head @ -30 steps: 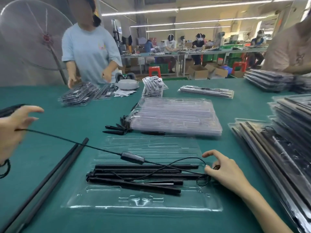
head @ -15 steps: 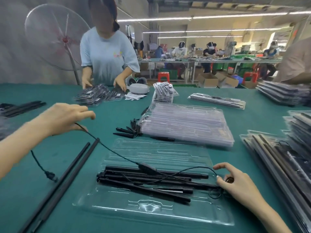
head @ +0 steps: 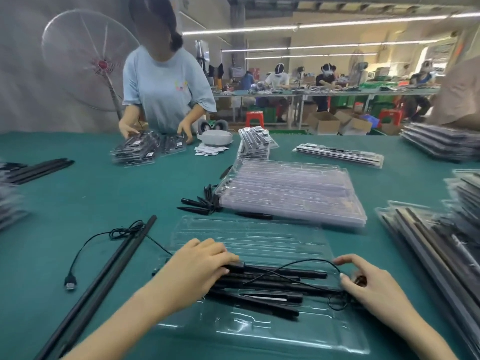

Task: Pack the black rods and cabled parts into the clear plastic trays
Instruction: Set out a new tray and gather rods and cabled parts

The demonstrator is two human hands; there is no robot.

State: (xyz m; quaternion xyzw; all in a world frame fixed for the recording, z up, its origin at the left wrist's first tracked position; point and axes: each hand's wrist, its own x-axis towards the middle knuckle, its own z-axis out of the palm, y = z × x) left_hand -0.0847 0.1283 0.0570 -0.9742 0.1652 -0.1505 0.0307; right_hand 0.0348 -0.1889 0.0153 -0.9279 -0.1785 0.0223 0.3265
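Green felt covered the long worktable [head: 91,198], and behind it ran rows of other benches under strip lights. Nearest the wearer lay an open clear plastic tray [head: 249,237], its moulded channels running left to right. Several black rods [head: 280,275] lay side by side across its middle, with a thin black cable [head: 306,263] looping over them.

The left hand [head: 197,268] rested palm down on the left ends of the rods, its fingers stretched fairly flat and pressing there rather than wrapped around anything. The right hand [head: 374,284] sat at the right ends of the rods, thumb and forefinger curved toward each other near a small coil of cable; whether they actually pinched it I could not tell.

The cable ran out from under the left hand, crossed two long black bars [head: 109,271] lying slantwise on the felt to the left of the tray, bunched into a tangle near their far end, and finished in a plug [head: 70,284] lying on the felt.

Beyond the tray stood a stack of empty clear trays [head: 293,193], with loose short black pieces [head: 200,203] heaped just beside its left edge. Filled trays [head: 436,250] were piled at the right. Across the table a person in a pale blue shirt [head: 163,87] handled packets, a big pedestal fan [head: 88,61] behind them.
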